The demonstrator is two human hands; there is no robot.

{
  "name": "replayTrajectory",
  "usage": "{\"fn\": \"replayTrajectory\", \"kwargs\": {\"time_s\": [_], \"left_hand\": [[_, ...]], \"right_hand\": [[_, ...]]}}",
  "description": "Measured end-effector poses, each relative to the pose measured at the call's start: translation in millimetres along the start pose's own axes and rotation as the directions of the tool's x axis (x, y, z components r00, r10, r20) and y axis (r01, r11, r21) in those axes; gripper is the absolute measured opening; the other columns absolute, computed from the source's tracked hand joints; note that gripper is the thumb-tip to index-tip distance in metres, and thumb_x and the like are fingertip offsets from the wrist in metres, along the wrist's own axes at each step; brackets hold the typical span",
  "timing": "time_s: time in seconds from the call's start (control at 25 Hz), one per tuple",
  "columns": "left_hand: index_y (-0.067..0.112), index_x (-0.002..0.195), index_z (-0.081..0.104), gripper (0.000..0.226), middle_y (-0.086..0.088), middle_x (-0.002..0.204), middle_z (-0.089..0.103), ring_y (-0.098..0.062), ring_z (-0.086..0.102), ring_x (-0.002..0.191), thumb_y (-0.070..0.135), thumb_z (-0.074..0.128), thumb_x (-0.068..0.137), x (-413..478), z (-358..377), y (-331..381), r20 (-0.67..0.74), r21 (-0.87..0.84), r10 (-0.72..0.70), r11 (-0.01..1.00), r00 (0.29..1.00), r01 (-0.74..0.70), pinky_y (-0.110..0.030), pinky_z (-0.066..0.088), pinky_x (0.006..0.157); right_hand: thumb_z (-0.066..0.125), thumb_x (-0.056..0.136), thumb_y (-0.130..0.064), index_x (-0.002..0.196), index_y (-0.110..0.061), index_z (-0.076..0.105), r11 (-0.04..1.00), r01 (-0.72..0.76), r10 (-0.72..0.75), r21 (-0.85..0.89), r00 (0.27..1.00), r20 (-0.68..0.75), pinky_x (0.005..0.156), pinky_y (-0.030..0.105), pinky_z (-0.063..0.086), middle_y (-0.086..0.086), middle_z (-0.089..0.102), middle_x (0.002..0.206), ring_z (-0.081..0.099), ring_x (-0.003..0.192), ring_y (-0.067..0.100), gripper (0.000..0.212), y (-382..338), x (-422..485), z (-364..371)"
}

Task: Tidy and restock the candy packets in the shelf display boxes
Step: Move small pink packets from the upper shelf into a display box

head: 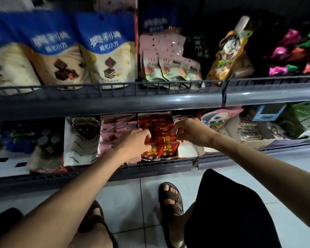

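Two hands in the red packet box (170,116), mid lower shelf (150,169), up against its front edge. Left hand (135,141): fingers curled together, gripping the red packets (161,149) in the box's left half. Right hand (187,131): fingers bent, thumb and fingertips pinching a red packet at the box's right edge. Pink packets (118,126) sit just beside, on the left. Blue-and-white bags (106,47) stand at the upper shelf's (168,101) left end.

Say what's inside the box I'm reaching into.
Red packets fill the box in rows, front to back. The left hand and right hand grip the middle ones, covering those rows; its floor is hidden.
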State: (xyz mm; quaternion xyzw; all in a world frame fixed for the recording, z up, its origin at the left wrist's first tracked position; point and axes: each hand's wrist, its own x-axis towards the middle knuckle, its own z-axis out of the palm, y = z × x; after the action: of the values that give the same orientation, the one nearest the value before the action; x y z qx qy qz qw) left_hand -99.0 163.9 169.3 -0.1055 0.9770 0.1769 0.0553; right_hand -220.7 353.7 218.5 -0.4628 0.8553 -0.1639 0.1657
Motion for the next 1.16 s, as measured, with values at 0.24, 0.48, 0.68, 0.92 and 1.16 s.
{"fn": "replayTrajectory", "kwargs": {"time_s": [0.24, 0.48, 0.68, 0.92, 1.16], "left_hand": [[0.033, 0.087, 0.062, 0.014, 0.015, 0.077, 0.063, -0.002, 0.059, 0.073, 0.019, 0.065, 0.087, -43, -89, 40, -0.248, -0.074, 0.06, 0.994, 0.967, -0.081, -0.029, 0.05, 0.069], [0.019, 0.112, 0.059, 0.027, 0.0, 0.104, 0.056, -0.02, 0.052, 0.102, 0.035, 0.058, 0.09, -13, -118, 26, -0.654, 0.118, 0.145, 0.989, 0.743, -0.089, -0.035, 0.044, 0.088], [0.012, 0.122, 0.05, 0.057, -0.011, 0.117, 0.054, -0.03, 0.05, 0.108, 0.058, 0.036, 0.092, 27, -96, 13, -0.623, 0.363, 0.182, 0.929, 0.761, 0.076, -0.045, 0.038, 0.093], [0.012, 0.117, 0.05, 0.053, -0.008, 0.11, 0.054, -0.028, 0.05, 0.102, 0.057, 0.03, 0.096, 36, -87, 11, -0.676, 0.395, 0.202, 0.911, 0.709, 0.117, -0.044, 0.032, 0.09], [0.01, 0.124, 0.048, 0.058, -0.007, 0.114, 0.055, -0.027, 0.05, 0.105, 0.058, 0.035, 0.095, 34, -87, 14, -0.661, 0.366, 0.167, 0.923, 0.731, 0.121, -0.043, 0.034, 0.093]], "right_hand": [[0.063, 0.091, -0.017, 0.097, -0.018, 0.071, 0.999, 0.025, -0.016, 0.036, 0.971, -0.239, 0.065, 0.004, 0.046, -0.009, 0.07, 0.093, 0.062, 0.077, -0.005, 0.01, -38, -31, -63], [0.067, 0.088, -0.036, 0.107, -0.016, 0.068, 0.994, -0.073, 0.102, 0.079, 0.866, -0.489, 0.077, 0.035, 0.057, 0.0, 0.07, 0.1, 0.065, 0.083, 0.013, 0.028, -52, 14, -117], [0.075, 0.073, -0.054, 0.124, -0.009, 0.05, 0.89, -0.367, 0.442, 0.27, 0.841, -0.312, 0.059, 0.028, 0.048, 0.006, 0.062, 0.107, 0.058, 0.079, 0.017, 0.072, -39, 85, -129], [0.089, 0.061, -0.032, 0.099, -0.01, 0.07, 0.835, -0.295, 0.456, 0.465, 0.844, -0.284, 0.071, 0.029, 0.054, 0.005, 0.073, 0.096, 0.069, 0.085, 0.018, 0.048, -29, 107, -132], [0.085, 0.064, -0.011, 0.096, -0.007, 0.068, 0.727, -0.046, 0.423, 0.685, 0.817, -0.393, 0.08, 0.04, 0.06, 0.003, 0.074, 0.096, 0.072, 0.086, 0.019, 0.037, -52, 66, -135]]}}
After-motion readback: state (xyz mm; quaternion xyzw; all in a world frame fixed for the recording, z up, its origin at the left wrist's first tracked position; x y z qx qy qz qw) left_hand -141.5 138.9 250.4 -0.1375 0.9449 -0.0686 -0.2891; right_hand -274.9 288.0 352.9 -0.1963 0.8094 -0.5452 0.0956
